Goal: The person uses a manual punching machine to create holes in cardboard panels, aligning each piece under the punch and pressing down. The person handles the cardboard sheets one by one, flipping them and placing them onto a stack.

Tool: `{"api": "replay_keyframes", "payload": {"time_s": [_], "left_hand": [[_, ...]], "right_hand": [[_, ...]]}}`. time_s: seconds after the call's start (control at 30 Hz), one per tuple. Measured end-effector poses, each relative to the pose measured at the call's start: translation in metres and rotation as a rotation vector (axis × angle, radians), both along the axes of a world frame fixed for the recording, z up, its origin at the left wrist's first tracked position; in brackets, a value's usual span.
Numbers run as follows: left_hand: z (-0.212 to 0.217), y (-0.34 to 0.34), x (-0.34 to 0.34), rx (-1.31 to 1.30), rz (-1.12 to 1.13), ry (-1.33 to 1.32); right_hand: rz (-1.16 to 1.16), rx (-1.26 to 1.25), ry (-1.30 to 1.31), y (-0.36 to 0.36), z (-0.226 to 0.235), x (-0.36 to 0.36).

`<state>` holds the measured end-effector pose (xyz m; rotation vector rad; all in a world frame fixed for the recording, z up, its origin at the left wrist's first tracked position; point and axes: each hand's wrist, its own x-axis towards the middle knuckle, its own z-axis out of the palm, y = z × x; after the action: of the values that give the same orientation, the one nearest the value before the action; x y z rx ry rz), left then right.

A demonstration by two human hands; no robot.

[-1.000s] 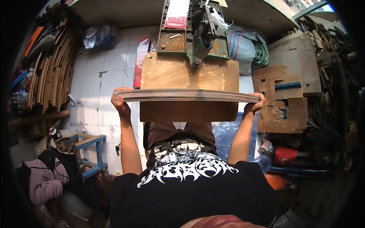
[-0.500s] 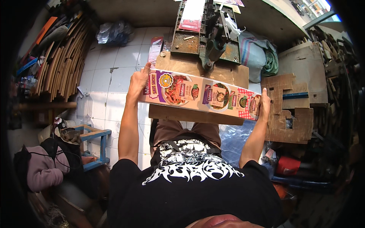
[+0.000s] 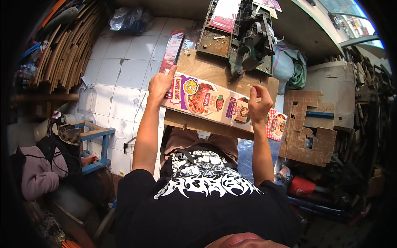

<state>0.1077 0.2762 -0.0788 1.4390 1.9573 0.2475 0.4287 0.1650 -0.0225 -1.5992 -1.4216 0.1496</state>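
Left hand, fingers clamped on long, beige, food-printed stacked sheets, apparently steadies them over a brown wooden surface; right hand bunches its fingers above, contact unclear

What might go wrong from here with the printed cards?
Tipping: the right end of the printed cards juts past the wooden board, so it could dip or slide.
Shifting: the left hand is at the left end, but the right hand is above the cards with its fingers curled, so the right end might swing.
Bumping: the dark metal machine stands just beyond the cards, so a forward push might knock against it.
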Motion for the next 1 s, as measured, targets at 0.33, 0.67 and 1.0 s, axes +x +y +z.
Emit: {"api": "replay_keyframes", "payload": {"time_s": [0.33, 0.67, 1.0], "left_hand": [[-0.004, 0.003, -0.001, 0.002, 0.060, -0.048], [-0.003, -0.004, -0.002, 0.037, 0.068, -0.058], [-0.013, 0.002, -0.003, 0.074, 0.054, -0.024]], "right_hand": [[0.077, -0.515, -0.736, 0.223, -0.021, -0.106], [0.136, -0.543, -0.827, 0.228, -0.039, -0.084], [0.182, -0.484, -0.743, 0.227, -0.038, -0.078]]}}
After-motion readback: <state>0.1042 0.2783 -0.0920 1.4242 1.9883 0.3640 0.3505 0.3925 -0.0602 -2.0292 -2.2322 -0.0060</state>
